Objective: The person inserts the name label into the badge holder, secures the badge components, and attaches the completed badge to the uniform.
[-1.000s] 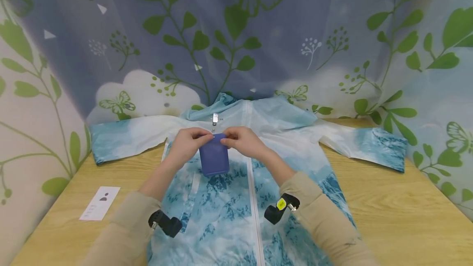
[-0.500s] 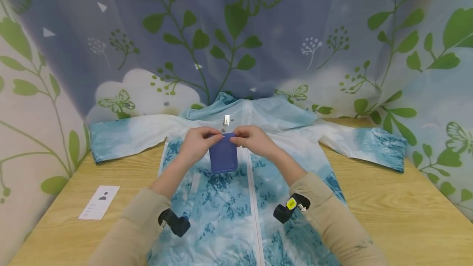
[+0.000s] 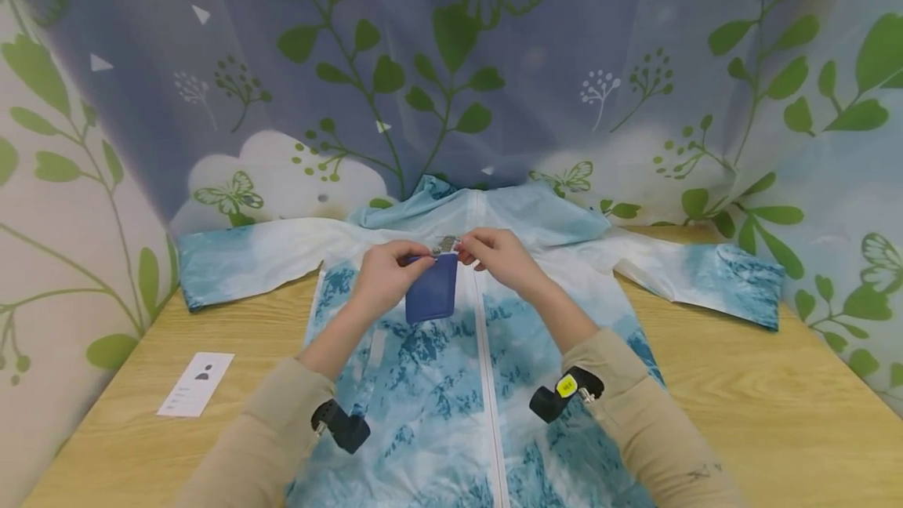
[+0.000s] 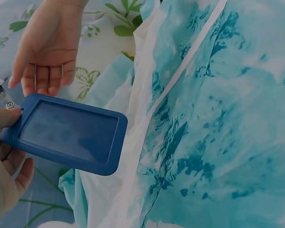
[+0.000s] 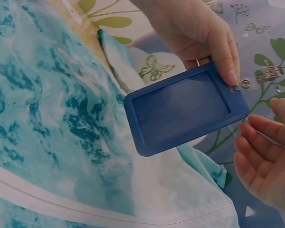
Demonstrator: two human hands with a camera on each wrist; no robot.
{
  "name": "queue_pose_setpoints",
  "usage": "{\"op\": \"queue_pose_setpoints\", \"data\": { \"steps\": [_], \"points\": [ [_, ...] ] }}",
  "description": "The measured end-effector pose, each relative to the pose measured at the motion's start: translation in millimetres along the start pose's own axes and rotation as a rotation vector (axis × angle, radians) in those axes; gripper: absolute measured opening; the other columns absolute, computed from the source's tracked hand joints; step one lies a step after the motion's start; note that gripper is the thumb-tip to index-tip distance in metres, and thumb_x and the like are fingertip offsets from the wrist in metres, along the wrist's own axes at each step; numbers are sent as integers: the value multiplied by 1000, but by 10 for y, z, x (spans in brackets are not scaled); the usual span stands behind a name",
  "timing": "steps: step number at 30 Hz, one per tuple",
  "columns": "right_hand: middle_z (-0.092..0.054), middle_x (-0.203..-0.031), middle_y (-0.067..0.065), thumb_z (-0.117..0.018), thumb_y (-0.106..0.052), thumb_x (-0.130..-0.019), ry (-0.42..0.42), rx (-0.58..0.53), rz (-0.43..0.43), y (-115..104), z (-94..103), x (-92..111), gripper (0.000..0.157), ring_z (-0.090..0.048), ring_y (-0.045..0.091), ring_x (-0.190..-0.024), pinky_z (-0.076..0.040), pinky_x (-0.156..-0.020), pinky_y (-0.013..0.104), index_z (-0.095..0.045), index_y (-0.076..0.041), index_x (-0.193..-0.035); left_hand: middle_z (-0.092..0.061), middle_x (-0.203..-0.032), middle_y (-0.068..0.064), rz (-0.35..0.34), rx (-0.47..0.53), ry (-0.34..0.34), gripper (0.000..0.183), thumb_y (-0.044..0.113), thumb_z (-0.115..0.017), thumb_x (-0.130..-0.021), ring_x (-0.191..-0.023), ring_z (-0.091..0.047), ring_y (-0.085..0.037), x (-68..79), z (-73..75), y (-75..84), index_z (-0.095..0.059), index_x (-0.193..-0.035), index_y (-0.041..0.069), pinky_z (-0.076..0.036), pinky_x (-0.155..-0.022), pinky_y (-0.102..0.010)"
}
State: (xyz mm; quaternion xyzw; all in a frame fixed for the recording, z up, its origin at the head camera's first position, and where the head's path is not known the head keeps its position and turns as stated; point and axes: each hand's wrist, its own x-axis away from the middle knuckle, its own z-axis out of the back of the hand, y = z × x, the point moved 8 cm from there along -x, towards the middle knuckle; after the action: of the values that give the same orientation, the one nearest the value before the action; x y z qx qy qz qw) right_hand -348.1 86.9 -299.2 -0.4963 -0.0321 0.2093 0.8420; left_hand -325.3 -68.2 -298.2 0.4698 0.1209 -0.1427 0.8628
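Observation:
A blue badge holder (image 3: 431,289) with a clear window (image 5: 183,104) hangs above the jacket. My left hand (image 3: 388,277) pinches it at its top edge, thumb on the front near the snap strap. A metal clip (image 5: 269,73) on a short clear strap with a snap (image 5: 245,83) sticks out from that edge. My right hand (image 3: 502,259) is close beside the clip and the holder's top corner, its fingers loosely bent. In the right wrist view, nothing shows between the right thumb and fingers (image 5: 251,142). Beneath lies a blue-and-white jacket (image 3: 416,398), spread flat with its sleeves out.
A white card (image 3: 196,384) with a printed person symbol lies on the wooden table (image 3: 769,406), left of the jacket. A patterned curtain (image 3: 550,92) with leaves and butterflies rises behind and at both sides. A white zipper (image 3: 490,406) runs down the jacket.
Both hands and the badge holder have shifted right. My right hand has let go of the holder's top edge and moved up to the clip, which has tipped over from standing upright.

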Motion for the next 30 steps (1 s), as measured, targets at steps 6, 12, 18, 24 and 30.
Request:
{"op": "queue_pose_setpoints", "data": {
  "steps": [6, 12, 18, 24, 30],
  "points": [
    [-60, -98, 13, -44, -36, -98, 45, -88, -53, -23, 116, 22, 42, -57, 24, -92, -47, -81, 35, -61, 2, -104, -68, -96, -9, -146, -116, 37, 16, 15, -66, -87, -88, -62, -23, 36, 5, 134, -71, -97, 4, -50, -74, -36],
    [-60, -90, 11, -45, -37, -98, 4, -124, -55, -9, 122, 30, 45, -58, 23, -86, -47, -80, 36, -60, 5, -101, -68, -92, -8, -288, -219, 68, 12, 11, -67, -86, -83, -62, -22, 85, 9, 264, -72, -94, 4, -50, -71, -35],
    [-63, -87, 8, -47, -38, -97, -48, -78, -70, -45, 75, 70, 43, -59, 22, -82, -49, -75, 35, -66, 0, -92, -68, -84, -8, -482, -316, 123, 7, 7, -71, -81, -78, -62, -23, 124, 11, 379, -72, -87, 4, -49, -74, -38],
    [-66, -91, 7, -49, -40, -95, -140, 4, -81, -72, -35, 99, 43, -60, 25, -86, -49, -74, 33, -70, -3, -101, -67, -78, -8, -685, -422, 215, 7, 4, -74, -77, -73, -62, -24, 211, 7, 473, -71, -82, 4, -47, -68, -40],
    [-66, -92, 6, -51, -35, -95, -228, 42, -55, -71, -156, 118, 40, -60, 20, -86, -50, -75, 34, -69, -1, -105, -67, -77, -8, -709, -415, 227, 7, 3, -75, -76, -72, -61, -24, 239, -6, 477, -71, -83, 4, -46, -66, -40]
  ]
}}
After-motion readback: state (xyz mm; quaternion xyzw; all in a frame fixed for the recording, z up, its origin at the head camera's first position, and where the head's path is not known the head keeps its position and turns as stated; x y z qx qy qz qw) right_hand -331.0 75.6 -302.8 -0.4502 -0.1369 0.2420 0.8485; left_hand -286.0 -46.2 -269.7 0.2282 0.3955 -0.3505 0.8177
